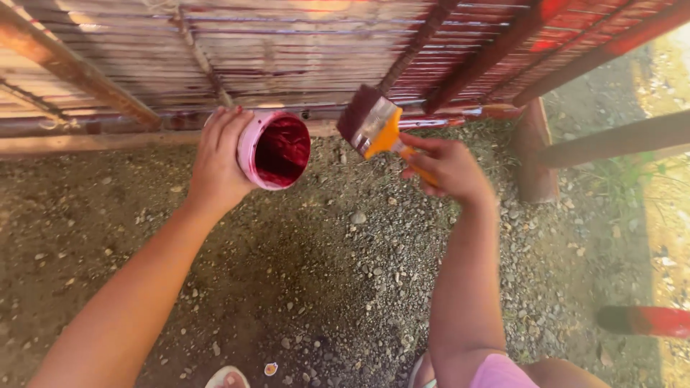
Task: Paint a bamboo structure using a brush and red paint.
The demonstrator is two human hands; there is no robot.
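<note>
Pink paint tub (275, 149) tipped toward the camera, dark red paint inside, clasped from behind by the left hand (218, 164), fingers wrapped over its rim. Just beside it to the right, a flat brush (374, 123) with red-stained bristles, metal ferrule and orange handle, pinched in the right hand (447, 167), bristles up and to the left, apart from the tub. Beyond both, a slatted bamboo fence (287, 50), partly painted red. Below, gravel ground (338, 273). At lower right, a red-painted pole (647, 320).
</note>
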